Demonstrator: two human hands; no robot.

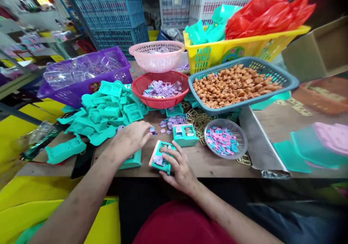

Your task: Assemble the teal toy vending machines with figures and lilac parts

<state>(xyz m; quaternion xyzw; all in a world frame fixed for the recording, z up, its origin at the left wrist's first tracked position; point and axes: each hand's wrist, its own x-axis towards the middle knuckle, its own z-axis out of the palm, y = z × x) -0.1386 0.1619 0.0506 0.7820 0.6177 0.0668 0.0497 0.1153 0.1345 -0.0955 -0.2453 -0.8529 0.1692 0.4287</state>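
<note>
My right hand (179, 169) grips a small teal plastic toy case (157, 168), tilted at the table's front edge. Its face carries a pale purple part and some gold bits. My left hand (137, 135) is reached over the table with fingers bent together, its fingertips beside small purple pieces (154, 132); what they pinch, if anything, is hidden. Under my left wrist lies another teal plastic part (132, 162), partly covered. Just beyond the held case stands a similar teal case (185, 138) with a purple part and gold bits on its face.
Teal plastic parts (108, 108) heap up at left before a purple basket (108, 73). Behind are a red basket (160, 100) of purple pieces and a blue-grey basket (225, 109) of brown pieces. A clear bowl (244, 142) of tiny pieces and a cardboard box (255, 142) stand right.
</note>
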